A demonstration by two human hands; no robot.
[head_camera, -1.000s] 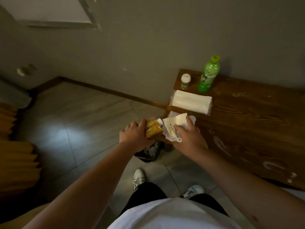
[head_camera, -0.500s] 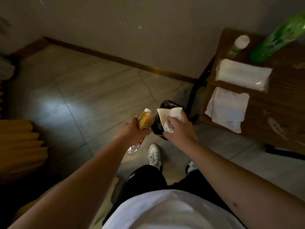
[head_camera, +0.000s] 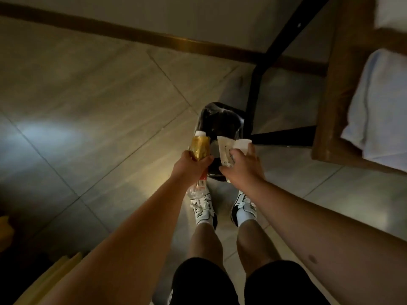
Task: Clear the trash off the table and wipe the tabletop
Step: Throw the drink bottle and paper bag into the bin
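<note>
My left hand (head_camera: 191,164) grips a plastic bottle (head_camera: 200,146) with a gold label and white cap, its clear base sticking out below my wrist. My right hand (head_camera: 242,166) holds crumpled white paper (head_camera: 226,148). Both hands hover just over a small bin lined with a black bag (head_camera: 220,122) on the tiled floor beside the table leg. The wooden table (head_camera: 332,111) fills the right edge, with a white cloth (head_camera: 378,106) lying on it.
A black metal table leg (head_camera: 253,89) stands right behind the bin. My two feet in white sneakers (head_camera: 203,209) are just in front of it. Yellow slats (head_camera: 55,274) sit at the lower left. A wall and wooden baseboard (head_camera: 154,38) run along the top.
My view has tilted down toward the floor and bin. Both hands, still holding the bottle and paper, have moved away from the table edge to above the bin.
</note>
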